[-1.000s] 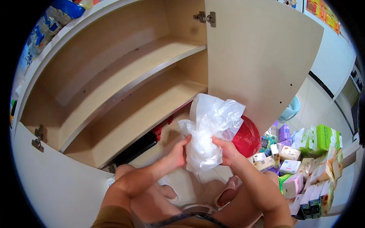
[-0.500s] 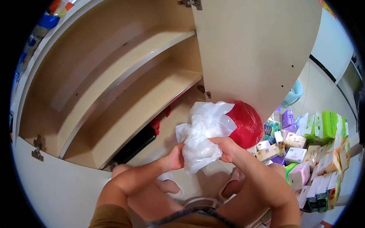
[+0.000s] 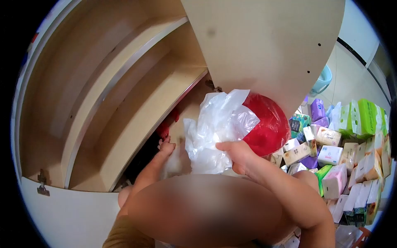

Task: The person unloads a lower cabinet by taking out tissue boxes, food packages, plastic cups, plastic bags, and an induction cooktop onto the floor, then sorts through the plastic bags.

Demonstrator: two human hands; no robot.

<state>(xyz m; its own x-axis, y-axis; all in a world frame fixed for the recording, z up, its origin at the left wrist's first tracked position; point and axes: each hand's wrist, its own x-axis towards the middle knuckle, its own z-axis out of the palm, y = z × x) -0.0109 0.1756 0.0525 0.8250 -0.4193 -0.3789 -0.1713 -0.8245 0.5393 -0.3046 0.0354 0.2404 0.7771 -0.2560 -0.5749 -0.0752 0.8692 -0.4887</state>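
Note:
My right hand (image 3: 237,157) is closed on a crumpled white plastic bag (image 3: 217,132), with the thumb pressed on top of it. The bag's loose upper part spreads toward a red bin (image 3: 269,124), partly overlapping it. Over at the cupboard, my left hand (image 3: 166,146) reaches to the dark gap under the bottom shelf, beside some red material (image 3: 164,129). Its fingers look apart, with nothing visible in them. A blurred patch covers my lap and part of the forearms.
The open cupboard has curved shelves (image 3: 136,120) on the left, and its door (image 3: 264,45) stands swung out behind the bin. Many tissue packs (image 3: 331,155) are piled on the floor at the right. A light blue bucket (image 3: 321,80) stands beyond them.
My left hand has let go of the white plastic bag and moved left to the gap under the cupboard. The right hand still holds the bag, and the view has shifted and leaned closer.

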